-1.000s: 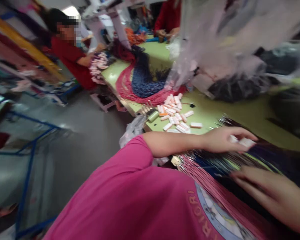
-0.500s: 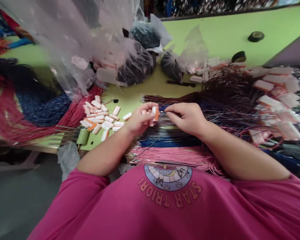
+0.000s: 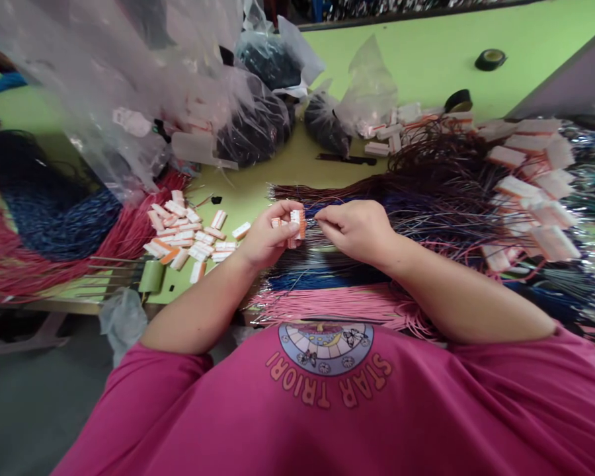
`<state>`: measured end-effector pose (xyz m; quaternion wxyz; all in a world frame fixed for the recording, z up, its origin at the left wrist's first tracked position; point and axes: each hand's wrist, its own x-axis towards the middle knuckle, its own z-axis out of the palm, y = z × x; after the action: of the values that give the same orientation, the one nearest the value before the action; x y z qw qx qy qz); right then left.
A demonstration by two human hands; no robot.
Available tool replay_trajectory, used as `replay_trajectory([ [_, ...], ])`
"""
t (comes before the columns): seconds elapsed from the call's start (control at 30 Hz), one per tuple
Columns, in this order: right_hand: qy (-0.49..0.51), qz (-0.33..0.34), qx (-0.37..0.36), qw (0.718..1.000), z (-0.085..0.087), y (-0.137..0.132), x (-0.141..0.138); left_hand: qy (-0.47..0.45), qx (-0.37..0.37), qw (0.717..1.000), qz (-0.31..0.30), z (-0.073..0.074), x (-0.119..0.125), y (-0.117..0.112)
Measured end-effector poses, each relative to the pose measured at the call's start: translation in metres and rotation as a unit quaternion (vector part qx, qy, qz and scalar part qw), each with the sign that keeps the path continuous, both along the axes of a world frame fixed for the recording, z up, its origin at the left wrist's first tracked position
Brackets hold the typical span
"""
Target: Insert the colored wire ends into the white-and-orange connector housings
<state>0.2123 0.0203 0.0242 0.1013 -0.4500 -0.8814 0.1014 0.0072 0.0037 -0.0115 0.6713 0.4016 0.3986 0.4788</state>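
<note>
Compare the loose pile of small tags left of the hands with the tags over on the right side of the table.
The loose tag pile lies on bare green table; the tags at right sit on top of dark cords. The pile is packed in one tight heap; those at right are spread out wide. The pile looks sharp; those at right are blurred. Both are small white tags with orange. The left hand holds a few tags, close to the right hand.

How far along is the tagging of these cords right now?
Done: cords with tags already attached fan out at the right. In hand: the left hand holds a few small tags while the right hand pinches a cord end against them. Left: a pile of loose tags and the pink cords nearest the person, with no tags visible on them.
</note>
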Motion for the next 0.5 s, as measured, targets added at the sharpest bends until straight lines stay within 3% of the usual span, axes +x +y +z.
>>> replay_trajectory([
  [0.23, -0.077, 0.018, 0.032, 0.996, 0.005, -0.005, -0.004, 0.022, 0.006, 1.000, 0.015, 0.001, 0.002, 0.000],
  [0.5, -0.085, 0.037, -0.004, 0.996, -0.004, -0.005, -0.013, 0.086, 0.023, 0.996, 0.008, -0.015, 0.001, -0.002],
])
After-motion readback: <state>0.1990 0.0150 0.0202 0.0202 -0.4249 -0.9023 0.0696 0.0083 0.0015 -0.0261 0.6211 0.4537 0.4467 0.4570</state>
